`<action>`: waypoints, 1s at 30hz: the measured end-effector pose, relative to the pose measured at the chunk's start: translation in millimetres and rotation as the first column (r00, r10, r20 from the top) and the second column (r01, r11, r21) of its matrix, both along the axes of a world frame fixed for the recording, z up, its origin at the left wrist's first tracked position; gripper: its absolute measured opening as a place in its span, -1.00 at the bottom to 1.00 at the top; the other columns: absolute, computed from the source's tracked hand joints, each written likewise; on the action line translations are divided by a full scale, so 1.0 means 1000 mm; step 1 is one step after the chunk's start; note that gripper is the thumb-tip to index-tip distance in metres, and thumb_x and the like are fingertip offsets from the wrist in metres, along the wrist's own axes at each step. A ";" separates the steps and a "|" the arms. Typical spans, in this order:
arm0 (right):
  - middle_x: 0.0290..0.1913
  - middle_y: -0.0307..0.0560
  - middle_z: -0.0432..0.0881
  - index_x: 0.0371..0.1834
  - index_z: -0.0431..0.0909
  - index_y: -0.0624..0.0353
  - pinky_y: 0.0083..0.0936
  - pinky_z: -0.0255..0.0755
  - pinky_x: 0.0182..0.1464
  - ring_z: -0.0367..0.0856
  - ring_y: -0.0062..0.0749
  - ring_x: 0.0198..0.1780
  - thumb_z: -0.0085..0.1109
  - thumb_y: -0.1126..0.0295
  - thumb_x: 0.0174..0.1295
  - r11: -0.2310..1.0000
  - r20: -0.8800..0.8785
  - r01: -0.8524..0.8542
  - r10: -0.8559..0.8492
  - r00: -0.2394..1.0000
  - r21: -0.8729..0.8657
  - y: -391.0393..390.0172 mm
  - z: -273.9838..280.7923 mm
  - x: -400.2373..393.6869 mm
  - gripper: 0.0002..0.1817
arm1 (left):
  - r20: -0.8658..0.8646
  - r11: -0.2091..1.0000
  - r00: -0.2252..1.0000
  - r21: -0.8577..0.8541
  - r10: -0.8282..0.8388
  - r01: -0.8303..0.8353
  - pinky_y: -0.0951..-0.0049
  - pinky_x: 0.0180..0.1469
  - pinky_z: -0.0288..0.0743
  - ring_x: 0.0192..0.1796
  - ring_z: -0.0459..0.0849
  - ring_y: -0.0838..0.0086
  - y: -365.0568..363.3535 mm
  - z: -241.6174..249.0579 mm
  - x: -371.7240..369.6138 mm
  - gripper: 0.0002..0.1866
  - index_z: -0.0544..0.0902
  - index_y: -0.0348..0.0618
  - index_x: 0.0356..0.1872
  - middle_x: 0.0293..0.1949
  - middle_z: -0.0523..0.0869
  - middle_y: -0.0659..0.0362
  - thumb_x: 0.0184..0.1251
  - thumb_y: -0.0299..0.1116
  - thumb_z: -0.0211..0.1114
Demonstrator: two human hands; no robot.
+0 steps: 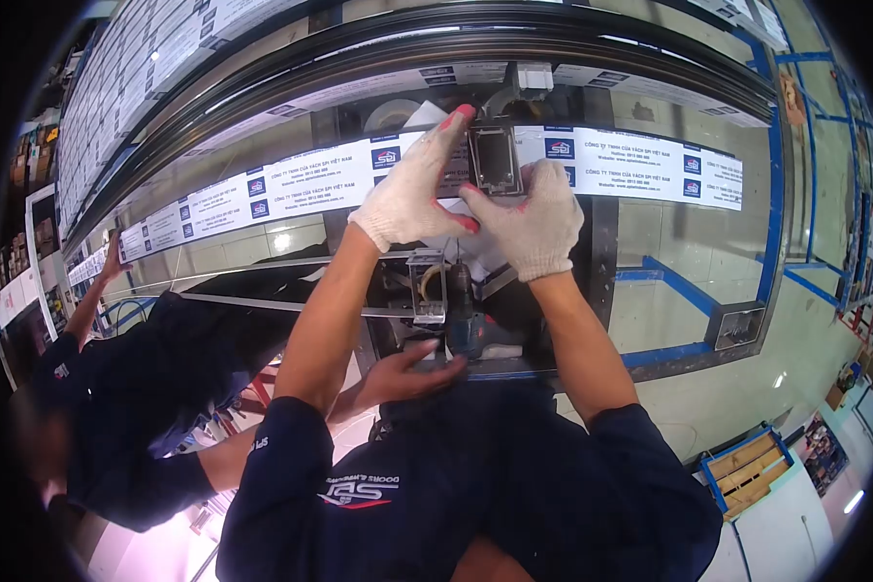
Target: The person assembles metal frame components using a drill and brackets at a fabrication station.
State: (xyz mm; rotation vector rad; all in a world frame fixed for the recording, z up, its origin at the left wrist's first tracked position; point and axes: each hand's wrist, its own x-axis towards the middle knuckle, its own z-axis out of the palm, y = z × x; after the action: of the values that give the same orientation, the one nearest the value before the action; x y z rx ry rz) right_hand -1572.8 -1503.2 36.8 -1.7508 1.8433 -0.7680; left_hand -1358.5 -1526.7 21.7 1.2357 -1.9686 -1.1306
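Together, the wide-open left hand (419, 189) and half-curled right hand (535, 221) touch a rectangular frame (496, 161).
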 end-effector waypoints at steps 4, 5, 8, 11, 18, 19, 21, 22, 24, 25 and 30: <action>-0.15 0.02 0.71 -0.13 0.67 0.23 -0.09 0.67 -0.09 0.78 0.04 -0.15 0.83 -0.19 -0.06 0.978 0.071 -0.207 0.206 0.976 0.011 -0.009 -0.003 -0.022 -0.24 | 0.044 0.990 0.997 -0.126 0.064 -0.058 0.05 0.76 0.30 0.73 0.39 -0.12 -0.003 -0.021 -0.008 0.52 0.12 -0.14 0.85 0.76 0.38 -0.12 -0.25 -0.22 0.88; -0.15 0.01 0.71 -0.11 0.67 0.23 -0.11 0.68 -0.08 0.78 0.03 -0.15 0.83 -0.18 -0.05 0.961 0.116 -0.276 0.271 0.955 0.020 -0.015 -0.003 -0.034 -0.25 | 0.043 0.992 0.995 -0.093 0.092 -0.088 0.05 0.75 0.32 0.71 0.41 -0.11 -0.003 -0.023 -0.008 0.50 0.17 -0.13 0.84 0.74 0.41 -0.10 -0.26 -0.22 0.89; 0.13 0.10 0.73 0.29 0.65 0.25 -0.20 0.68 0.27 0.77 0.04 0.15 0.90 0.06 -0.10 0.910 0.425 -0.409 0.344 0.837 0.068 -0.035 -0.005 -0.065 -0.10 | 0.011 0.987 0.987 -0.010 0.163 -0.163 0.07 0.72 0.38 0.67 0.49 -0.04 -0.003 -0.021 -0.011 0.43 0.28 -0.11 0.80 0.69 0.50 -0.05 -0.27 -0.28 0.91; 0.49 0.20 0.60 0.73 0.34 0.23 -0.13 0.55 0.51 0.63 0.14 0.42 0.89 0.22 -0.22 0.832 0.302 -0.553 0.539 0.786 -0.047 -0.060 -0.009 -0.076 0.32 | -0.061 0.979 0.978 -0.038 0.199 -0.201 0.12 0.70 0.45 0.61 0.61 0.10 -0.003 -0.026 -0.015 0.34 0.38 -0.12 0.74 0.65 0.57 0.03 -0.24 -0.40 0.92; 0.48 0.12 0.67 0.80 0.32 0.06 -0.11 0.58 0.54 0.64 0.08 0.48 0.86 0.27 -0.20 0.747 0.265 -0.665 0.640 0.721 0.009 -0.086 -0.015 -0.069 0.33 | -0.065 0.972 0.979 -0.123 0.191 -0.198 0.12 0.67 0.49 0.60 0.62 0.10 -0.002 -0.039 -0.014 0.33 0.43 -0.09 0.70 0.64 0.59 0.02 -0.30 -0.28 0.95; 0.46 0.12 0.68 0.78 0.35 0.07 -0.11 0.60 0.52 0.66 0.08 0.45 0.86 0.27 -0.19 0.760 0.303 -0.649 0.619 0.725 0.001 -0.086 -0.018 -0.068 0.31 | -0.068 0.974 0.981 -0.123 0.181 -0.188 0.12 0.68 0.47 0.61 0.61 0.12 -0.003 -0.040 -0.014 0.33 0.42 -0.15 0.70 0.64 0.58 0.00 -0.29 -0.29 0.95; 0.43 0.12 0.69 0.75 0.39 0.07 -0.11 0.63 0.49 0.71 0.08 0.41 0.86 0.26 -0.19 0.771 0.364 -0.636 0.603 0.710 -0.036 -0.087 -0.027 -0.068 0.27 | -0.117 0.975 0.974 -0.085 0.193 -0.203 0.08 0.61 0.51 0.56 0.63 0.02 -0.004 -0.039 -0.016 0.30 0.46 -0.17 0.67 0.58 0.63 -0.04 -0.29 -0.21 0.93; 0.42 0.12 0.69 0.74 0.40 0.06 -0.10 0.65 0.47 0.72 0.08 0.38 0.85 0.27 -0.18 0.767 0.388 -0.639 0.608 0.693 -0.062 -0.088 -0.032 -0.068 0.26 | -0.141 0.976 0.970 -0.061 0.200 -0.210 0.07 0.58 0.53 0.54 0.64 -0.02 -0.003 -0.038 -0.018 0.28 0.48 -0.18 0.66 0.55 0.65 -0.05 -0.28 -0.17 0.91; 0.40 0.09 0.71 0.73 0.42 0.04 -0.11 0.67 0.46 0.74 0.06 0.38 0.85 0.27 -0.18 0.769 0.379 -0.630 0.617 0.689 -0.108 -0.088 -0.032 -0.065 0.24 | -0.111 0.972 0.971 -0.083 0.212 -0.221 0.07 0.57 0.55 0.50 0.67 -0.04 -0.005 -0.038 -0.017 0.27 0.49 -0.18 0.65 0.52 0.66 -0.12 -0.29 -0.15 0.90; 0.52 0.05 0.64 0.74 0.39 0.12 -0.19 0.58 0.53 0.68 -0.07 0.48 0.86 0.34 -0.18 0.763 0.366 -0.645 0.610 0.703 -0.035 -0.086 -0.026 -0.066 0.26 | -0.085 0.972 0.974 -0.083 0.211 -0.218 0.07 0.57 0.55 0.50 0.67 -0.05 -0.004 -0.035 -0.018 0.28 0.49 -0.19 0.65 0.52 0.66 -0.12 -0.29 -0.15 0.90; 0.59 -0.03 0.64 0.73 0.40 0.15 -0.28 0.53 0.58 0.66 -0.22 0.53 0.88 0.41 -0.23 0.756 0.334 -0.654 0.608 0.720 0.035 -0.091 -0.017 -0.067 0.28 | -0.092 0.975 0.977 -0.100 0.192 -0.201 0.07 0.57 0.54 0.50 0.67 -0.05 -0.009 -0.036 -0.016 0.27 0.49 -0.22 0.64 0.51 0.66 -0.13 -0.28 -0.14 0.89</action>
State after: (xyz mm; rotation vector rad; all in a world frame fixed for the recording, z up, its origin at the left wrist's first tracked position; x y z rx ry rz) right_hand -1639.3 -1594.0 19.6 -1.8635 0.9530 -0.5506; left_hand -1374.9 -1535.5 -13.8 1.2745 -1.7792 -0.9480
